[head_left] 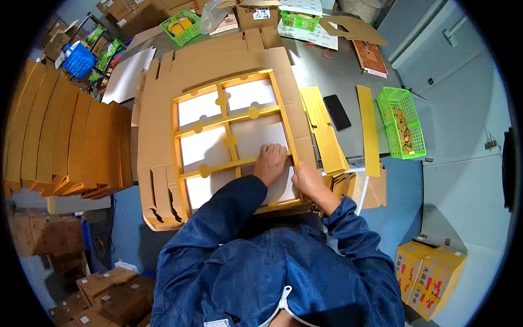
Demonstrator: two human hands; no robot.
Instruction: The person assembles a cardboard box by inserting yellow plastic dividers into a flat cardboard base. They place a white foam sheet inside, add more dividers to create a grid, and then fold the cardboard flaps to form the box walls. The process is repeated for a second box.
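A shallow yellow tray (176, 129) with a white bottom lies on flattened cardboard in front of me. Yellow divider strips (254, 113) with round tabs cross inside it and part it into several compartments. My left hand (271, 163) reaches over the tray's lower right part, its fingers curled together on the nearest cross divider (248, 161). Just to the right, my right hand (308, 179) is closed around the tray's right side wall (284, 115) near the front corner. Its fingertips are partly hidden.
Flattened cardboard (155, 103) covers the grey table. To the right lie yellow strips (321, 128), a black phone (337, 112) and a green basket (388, 98) of small yellow pieces. Stacked yellow trays (65, 131) stand left; cartons (430, 275) sit on the floor at lower right.
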